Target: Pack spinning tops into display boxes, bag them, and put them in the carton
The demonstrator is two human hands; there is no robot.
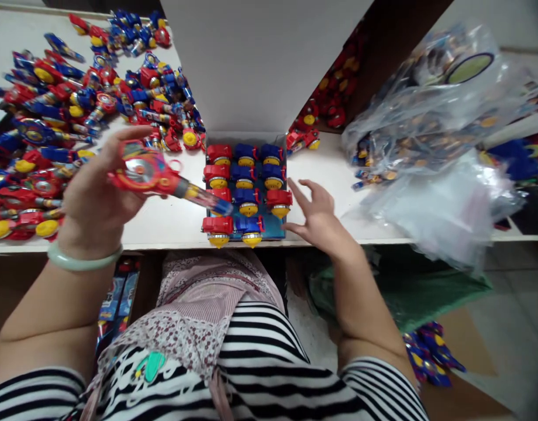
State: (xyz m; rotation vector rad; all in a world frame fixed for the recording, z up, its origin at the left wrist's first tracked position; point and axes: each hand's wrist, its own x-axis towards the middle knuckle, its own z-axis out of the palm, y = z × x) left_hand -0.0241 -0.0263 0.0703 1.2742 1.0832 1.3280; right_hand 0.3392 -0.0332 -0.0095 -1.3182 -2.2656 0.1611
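My left hand (93,193), with a pale green bangle at the wrist, grips a red spinning-top toy (148,169) by its round head. The toy's clear-and-blue tube points right, over the left part of an open display box (274,228). In the box sit rows of red toys (217,172) and blue toys (245,173) with yellow pointed tips. The box's front right corner shows a bare blue bottom. My right hand (317,219) is open beside the box's right edge, fingers spread and holding nothing; whether its fingertips touch the box I cannot tell.
The box's tall white lid (269,64) stands up behind it. A large heap of red and blue toys (97,99) covers the table's left side. Clear plastic bags (427,128) of toys lie at right. Below the table edge hangs a green sack (427,292).
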